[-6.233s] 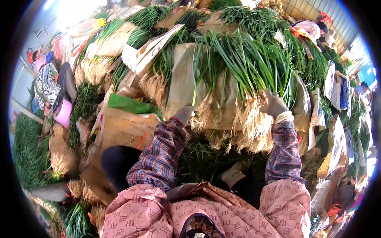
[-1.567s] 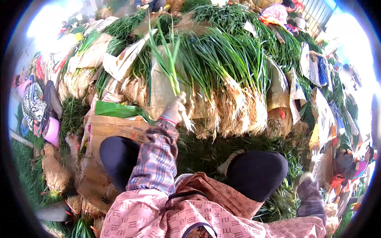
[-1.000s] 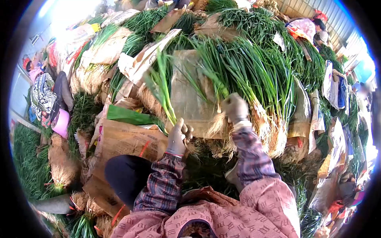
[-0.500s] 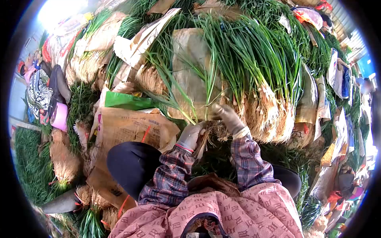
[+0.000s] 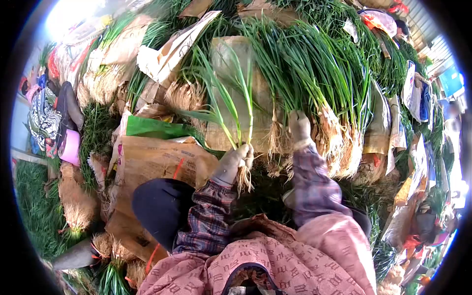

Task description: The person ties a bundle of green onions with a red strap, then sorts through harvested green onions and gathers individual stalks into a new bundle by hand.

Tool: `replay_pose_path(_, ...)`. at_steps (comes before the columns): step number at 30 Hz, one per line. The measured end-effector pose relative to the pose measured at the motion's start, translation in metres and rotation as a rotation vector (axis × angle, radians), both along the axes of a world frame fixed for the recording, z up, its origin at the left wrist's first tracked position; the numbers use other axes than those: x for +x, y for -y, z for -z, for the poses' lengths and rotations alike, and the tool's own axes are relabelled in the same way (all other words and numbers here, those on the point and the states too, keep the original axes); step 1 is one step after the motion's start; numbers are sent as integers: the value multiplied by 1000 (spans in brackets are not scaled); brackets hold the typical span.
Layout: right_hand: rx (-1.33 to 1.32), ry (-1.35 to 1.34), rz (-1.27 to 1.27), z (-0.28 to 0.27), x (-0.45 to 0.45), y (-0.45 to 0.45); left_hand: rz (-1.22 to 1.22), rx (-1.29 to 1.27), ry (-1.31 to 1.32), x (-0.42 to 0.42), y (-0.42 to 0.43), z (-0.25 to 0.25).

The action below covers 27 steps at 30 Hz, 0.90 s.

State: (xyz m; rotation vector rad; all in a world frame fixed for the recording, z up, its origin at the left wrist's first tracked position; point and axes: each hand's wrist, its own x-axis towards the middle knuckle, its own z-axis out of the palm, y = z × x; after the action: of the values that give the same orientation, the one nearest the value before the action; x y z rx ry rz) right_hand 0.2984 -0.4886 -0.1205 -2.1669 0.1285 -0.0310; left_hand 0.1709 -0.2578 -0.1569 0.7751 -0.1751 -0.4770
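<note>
Landmark: one tan sack, laid flat in front of me.

Left hand: mine, gloved, fingers closed around a few held spring onions; located at the near edge of the tan sack, green leaves fanned over it, pale roots hanging below my fist.

Right hand: mine, gloved, just right of the tan sack, touching the base of a row of spring onions; whether it grips any, I cannot tell.

The row: leaves pointing away from me, roots towards me, right of the tan sack.

Green sheet: left of the tan sack.

Brown printed sack: left of the tan sack and nearer me, beside my dark-clad knee.

Root bundle: left of the tan sack, beyond the green sheet.

Pink cylinder: far left of the tan sack.
</note>
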Motion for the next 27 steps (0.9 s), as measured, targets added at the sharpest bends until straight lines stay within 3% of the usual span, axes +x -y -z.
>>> replay_pose_path(2,-530,-310,-564,-34,-29,8,-77,73,20,13,-15,30)
replay_pose_path(3,-742,-458,-943,-52,-45,1,-133,317,-42,16,-17,24)
replay_pose_path(4,-827,-533,-1159,-66,-56,-13,-178,567,-109,15,-18,7)
replay_pose_path(5,-869,-506,-1164,-70,-58,-28,-338,702,-122,8,-8,-46)
replay_pose_path(6,-872,-417,-1043,-70,-50,-44,-384,723,-125,10,-2,-44)
replay_pose_path(8,-842,-99,-560,-46,-14,-81,-482,773,-129,16,4,-37)
replay_pose_path(9,-970,68,-501,-19,10,-90,-551,369,-434,23,13,-27)
replay_pose_path(10,-959,239,-450,6,25,-92,-539,644,-69,21,9,-18)
replay_pose_path(12,-656,195,-391,20,38,-90,-494,401,-461,27,11,-30)
replay_pose_path(14,-576,224,-401,-12,26,-90,-584,402,-359,31,16,-14)
replay_pose_path(15,-278,177,-424,-12,26,-87,-619,411,-314,28,18,-9)
replay_pose_path(16,251,-256,-471,-13,30,-84,-610,690,-79,26,17,-6)
replay_pose_path(18,602,-561,-281,-29,13,-83,-544,1222,429,23,14,-3)
replay_pose_path(19,433,-393,-339,-20,7,-86,-441,1194,371,20,17,-40)
replay_pose_path(20,263,-224,-393,-12,2,-89,-401,943,102,24,20,-43)
replay_pose_path(21,201,-253,-395,-20,-6,-90,-352,682,-156,28,23,-45)
replay_pose_path(22,-136,31,-429,-6,-9,-90,-295,412,-406,28,25,-47)
replay_pose_path(24,-388,172,-285,-6,-11,-86,-282,383,-395,20,23,-47)
replay_pose_path(25,-302,308,-202,-7,-3,-74,-277,367,-385,17,20,-48)
replay_pose_path(26,-348,167,-91,-11,5,-57,-276,351,-375,16,20,-51)
replay_pose_path(27,-415,11,-269,-23,5,-48,-289,392,-406,18,21,-60)
